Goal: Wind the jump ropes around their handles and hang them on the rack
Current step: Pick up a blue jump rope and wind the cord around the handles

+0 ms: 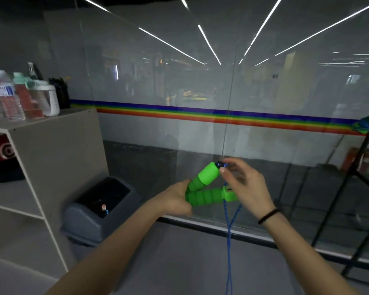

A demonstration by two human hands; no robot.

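Note:
My left hand [177, 202] grips the butt ends of two green foam jump rope handles [202, 189], which fan apart into a V toward the right. My right hand [244, 185] is at their far ends, its fingertips pinching the blue rope where it leaves the upper handle's tip. Two strands of blue rope [229, 241] hang straight down from the handles and run out of the bottom of the view. A black metal rack [354, 182] stands at the right edge, with a wound green and blue jump rope [367, 124] hanging on it.
A glass wall with a rainbow stripe [200, 112] is straight ahead. A grey swing-lid bin [100, 209] sits on the floor to the left. Beside it stands a beige shelf unit [58, 167] with bottles [24, 99] on top.

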